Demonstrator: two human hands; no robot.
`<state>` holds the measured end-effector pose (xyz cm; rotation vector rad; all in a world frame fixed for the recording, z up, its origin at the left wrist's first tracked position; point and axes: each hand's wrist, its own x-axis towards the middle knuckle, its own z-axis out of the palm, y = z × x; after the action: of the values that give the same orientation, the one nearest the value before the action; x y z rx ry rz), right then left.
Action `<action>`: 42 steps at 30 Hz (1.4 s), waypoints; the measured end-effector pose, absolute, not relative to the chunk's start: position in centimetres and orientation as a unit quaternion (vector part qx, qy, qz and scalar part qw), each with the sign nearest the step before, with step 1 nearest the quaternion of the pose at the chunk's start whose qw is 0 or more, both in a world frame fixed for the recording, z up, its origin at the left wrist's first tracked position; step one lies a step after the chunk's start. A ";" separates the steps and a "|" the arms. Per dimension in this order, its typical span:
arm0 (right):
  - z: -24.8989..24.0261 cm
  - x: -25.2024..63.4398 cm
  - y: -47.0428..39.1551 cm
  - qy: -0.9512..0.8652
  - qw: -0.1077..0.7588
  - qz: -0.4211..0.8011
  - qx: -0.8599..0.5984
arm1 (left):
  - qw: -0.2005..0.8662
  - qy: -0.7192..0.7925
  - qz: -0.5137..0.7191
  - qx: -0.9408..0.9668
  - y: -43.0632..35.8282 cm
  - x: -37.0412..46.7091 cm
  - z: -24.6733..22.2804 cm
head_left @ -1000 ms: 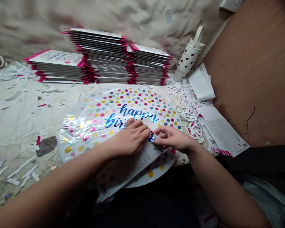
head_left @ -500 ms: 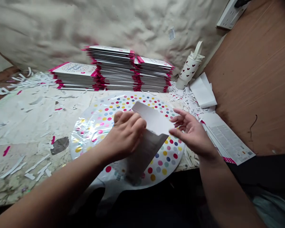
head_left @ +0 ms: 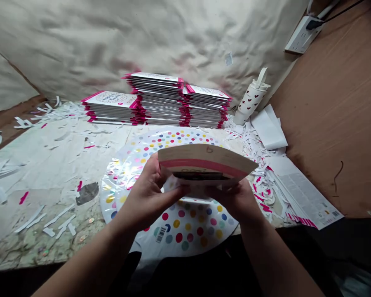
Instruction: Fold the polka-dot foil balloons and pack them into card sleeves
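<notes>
A card packet (head_left: 207, 163), pale with a pink band and a dark strip, is held between both hands over the polka-dot foil sheet (head_left: 185, 237). My left hand (head_left: 154, 192) grips its left side, thumb along the near face. My right hand (head_left: 239, 200) closes on its lower right side, fingers partly hidden beneath it. The packet's top edge bows upward. Beneath the hands the round sheet lies flat, shiny at its left, with a barcode near the front.
Stacks of pink-edged packets (head_left: 160, 99) stand along the back wall. Right of them are a heart-patterned tumbler (head_left: 252, 101), folded white paper (head_left: 268, 128) and printed sheets (head_left: 309, 192). Paper scraps (head_left: 60, 218) litter the left; a socket strip (head_left: 303, 35) is at upper right.
The packet has turned so its pink-banded face shows. My right hand, earlier apart from it with spread fingers, now holds its right side. The view has shifted slightly.
</notes>
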<state>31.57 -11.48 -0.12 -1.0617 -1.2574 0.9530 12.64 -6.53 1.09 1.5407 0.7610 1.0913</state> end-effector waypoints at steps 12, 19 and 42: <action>-1.6 32.6 -8.6 -0.672 0.374 0.126 -0.626 | 0.708 0.463 0.222 0.485 -8.0 11.8 -2.8; -3.3 28.7 -12.5 -0.802 0.304 0.103 -0.504 | 0.680 0.487 0.202 0.509 -10.2 12.6 -3.9; -2.1 37.5 -12.9 -0.638 0.139 -0.134 -0.746 | 0.652 0.534 0.209 0.495 -10.1 12.4 -2.7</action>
<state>37.51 -12.86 -2.09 -2.1564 -1.8437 -0.3870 12.41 -10.06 -2.75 1.1245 1.2121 0.4746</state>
